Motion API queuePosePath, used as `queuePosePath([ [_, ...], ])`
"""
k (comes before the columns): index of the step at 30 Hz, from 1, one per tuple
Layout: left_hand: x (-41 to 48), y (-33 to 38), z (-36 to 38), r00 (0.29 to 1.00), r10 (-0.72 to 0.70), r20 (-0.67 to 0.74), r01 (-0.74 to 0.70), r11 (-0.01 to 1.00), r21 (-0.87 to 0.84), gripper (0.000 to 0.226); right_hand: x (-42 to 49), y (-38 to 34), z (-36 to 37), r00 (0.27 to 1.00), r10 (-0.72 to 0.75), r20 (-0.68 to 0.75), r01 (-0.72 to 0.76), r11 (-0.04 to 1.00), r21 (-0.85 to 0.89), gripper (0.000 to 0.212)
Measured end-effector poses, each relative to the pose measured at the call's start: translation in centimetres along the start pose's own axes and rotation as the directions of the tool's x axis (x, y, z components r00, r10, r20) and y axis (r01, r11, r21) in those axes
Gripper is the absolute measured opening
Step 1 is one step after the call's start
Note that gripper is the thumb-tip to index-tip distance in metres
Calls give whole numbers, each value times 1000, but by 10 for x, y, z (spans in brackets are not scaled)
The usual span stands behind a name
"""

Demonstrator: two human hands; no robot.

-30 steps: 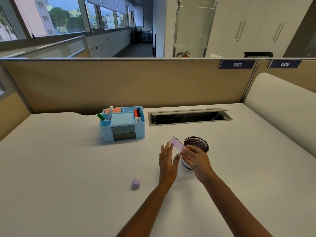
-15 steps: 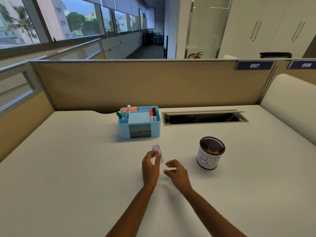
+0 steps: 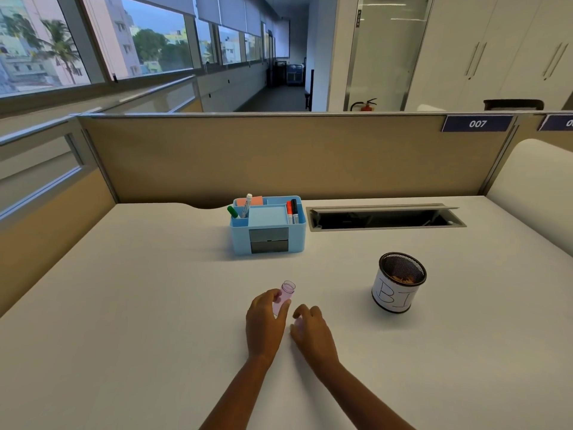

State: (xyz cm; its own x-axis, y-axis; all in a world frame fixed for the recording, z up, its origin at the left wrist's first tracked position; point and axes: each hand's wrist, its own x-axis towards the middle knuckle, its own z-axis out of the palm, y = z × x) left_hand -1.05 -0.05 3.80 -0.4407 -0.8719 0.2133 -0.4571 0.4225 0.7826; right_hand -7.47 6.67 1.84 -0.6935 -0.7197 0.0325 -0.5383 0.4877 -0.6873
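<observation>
A small clear pink bottle (image 3: 286, 293) with an open mouth is tilted up off the white desk (image 3: 155, 305). My left hand (image 3: 265, 324) grips it round its lower half. Just to the right, my right hand (image 3: 311, 332) rests low on the desk with its fingers curled. A pale lilac cap (image 3: 298, 323) shows at its thumb side, pinched and mostly hidden by the fingers. The two hands are a few centimetres apart.
A blue desk organiser (image 3: 268, 226) with markers and sticky notes stands at the back centre. To the right stands a black mesh cup (image 3: 399, 282) with a white label. Behind it lies an open cable slot (image 3: 384, 217). Beige partitions (image 3: 279, 156) wall the desk.
The pink bottle passed from my right hand, by the mesh cup, to my left hand and came nearer to me. My right hand dropped onto the cap. The view swung left.
</observation>
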Motion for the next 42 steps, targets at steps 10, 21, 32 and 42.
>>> queuePosePath([
  [10,-3,-6,-1,992,112,65,-115,992,52,39,14,2,-64,988,151,-31,-100,784,613,21],
  [21,-10,7,4,972,189,136,-180,981,-77,32,13,7,-71,997,-30,-68,58,888,457,27],
  [32,-16,14,6,985,75,158,-55,991,-126,39,13,5,-75,987,-114,-117,147,928,341,27],
  [42,-18,16,12,981,83,176,-58,988,-142,37,6,2,-73,972,-174,-156,204,958,204,27],
])
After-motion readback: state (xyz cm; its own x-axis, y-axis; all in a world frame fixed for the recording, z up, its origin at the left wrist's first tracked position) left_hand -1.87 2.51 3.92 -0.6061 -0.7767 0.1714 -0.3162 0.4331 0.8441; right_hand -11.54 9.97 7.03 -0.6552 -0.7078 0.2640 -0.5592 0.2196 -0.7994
